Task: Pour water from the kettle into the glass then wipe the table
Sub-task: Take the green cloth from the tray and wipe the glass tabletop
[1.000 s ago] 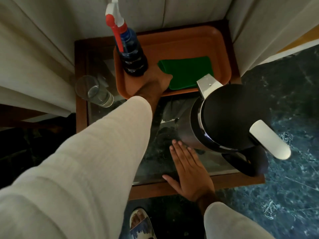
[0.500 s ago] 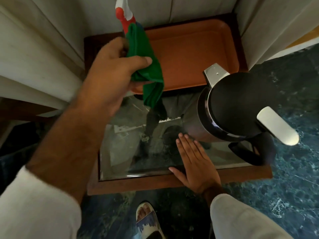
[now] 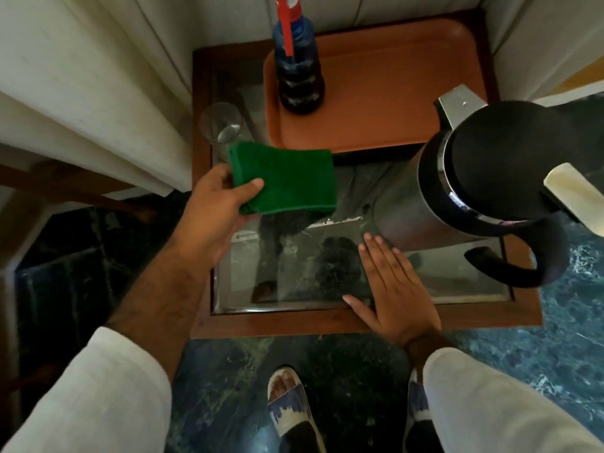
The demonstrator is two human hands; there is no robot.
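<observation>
Head camera looks down on a small wooden side table with a glass top (image 3: 359, 323), pale curtains (image 3: 98, 93) hanging along its far and left sides. Furthest left on the table, a clear drinking glass (image 3: 221, 126) stands upright near the back left corner; it seems to hold a little water, though the dim reflections make that hard to judge. Just in front of it, the left hand (image 3: 212, 210) grips a folded green cloth (image 3: 287, 178) by its left edge, thumb on top and fingers curled beneath, holding it flat above the glass top. Behind the cloth, an orange-brown plastic tray (image 3: 392, 93) fills the back of the table, and a dark blue spray bottle with a red trigger (image 3: 297, 70) stands upright in the tray's left part. Further right, the right hand (image 3: 392, 286) lies flat on the glass near the front edge, fingers spread out and gripping nothing, fingertips just beside the base of a steel electric kettle with a black lid and black handle (image 3: 474, 178), which stands on the table's right side with its spout pointing toward the tray.
</observation>
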